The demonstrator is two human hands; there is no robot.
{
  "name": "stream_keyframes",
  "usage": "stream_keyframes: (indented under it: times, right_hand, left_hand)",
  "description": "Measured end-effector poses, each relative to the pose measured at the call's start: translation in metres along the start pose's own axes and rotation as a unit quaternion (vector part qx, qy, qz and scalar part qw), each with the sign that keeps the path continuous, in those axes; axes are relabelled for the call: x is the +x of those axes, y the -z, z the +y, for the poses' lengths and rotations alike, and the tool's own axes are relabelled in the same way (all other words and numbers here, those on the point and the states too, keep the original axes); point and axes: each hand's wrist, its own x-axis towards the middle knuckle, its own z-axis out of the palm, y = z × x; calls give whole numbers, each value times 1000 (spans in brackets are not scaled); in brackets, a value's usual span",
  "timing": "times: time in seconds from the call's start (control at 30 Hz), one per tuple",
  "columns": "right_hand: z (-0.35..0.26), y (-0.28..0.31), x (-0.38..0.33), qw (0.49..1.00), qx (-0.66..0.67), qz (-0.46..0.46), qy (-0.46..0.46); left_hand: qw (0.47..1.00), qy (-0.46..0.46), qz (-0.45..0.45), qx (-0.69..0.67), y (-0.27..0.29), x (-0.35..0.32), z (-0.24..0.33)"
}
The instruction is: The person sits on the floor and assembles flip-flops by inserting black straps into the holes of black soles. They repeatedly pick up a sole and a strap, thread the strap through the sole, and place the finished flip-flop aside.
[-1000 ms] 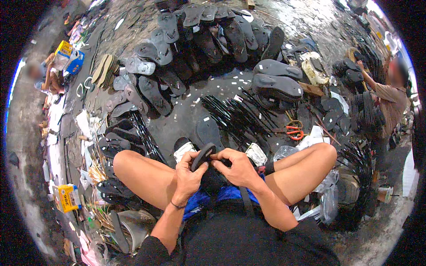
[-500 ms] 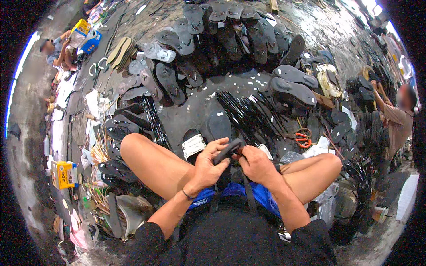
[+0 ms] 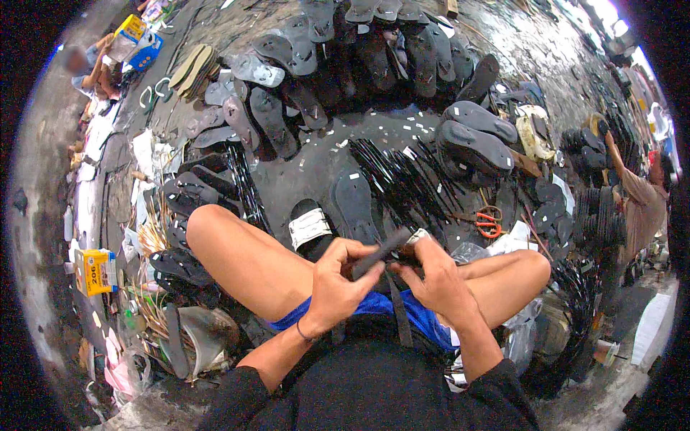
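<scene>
I sit cross-legged on the floor with both hands above my lap. My left hand (image 3: pixel 338 284) and my right hand (image 3: pixel 435 276) both grip a dark flip-flop sole (image 3: pixel 379 253), held edge-on between them. A black strap (image 3: pixel 399 316) hangs from the sole down toward my lap. Just beyond my hands lie a sandal with a white band (image 3: pixel 310 228) and a plain dark sole (image 3: pixel 356 205) on the floor.
Many dark soles (image 3: pixel 402 50) lie fanned out ahead. A bundle of black straps (image 3: pixel 410 183) and orange scissors (image 3: pixel 489 223) lie at the right. A yellow box (image 3: pixel 95 271) sits at my left. Another person (image 3: pixel 643 205) works at the far right, one more at the upper left (image 3: pixel 90 68).
The sole has turned from upright to nearly level between my hands, and my hands have closed in around it. My head has shifted, so the scene sits lower and to the right.
</scene>
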Motion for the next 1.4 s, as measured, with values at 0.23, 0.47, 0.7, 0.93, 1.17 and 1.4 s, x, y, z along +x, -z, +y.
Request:
stream_keyframes:
  times: [0.23,0.47,0.7,0.93,1.17,1.4]
  right_hand:
    - [34,-27,34,939,-318,82,101]
    - [54,-36,32,984,-17,138,-115]
    - [7,-23,20,965,175,-95,-169]
    - [-16,-24,43,924,312,64,-211]
    - [-9,-30,38,936,282,91,-190]
    - [-1,-40,33,925,298,85,-221]
  left_hand:
    - [949,81,-135,272,-4,-12,-57]
    - [978,113,44,-169,12,29,-45]
    - [984,41,63,-160,13,38,-13]
    - [996,-42,49,-58,-3,25,-5]
    - [996,-63,45,-53,-5,20,-4]
    - [998,-47,22,-24,-7,19,-3]
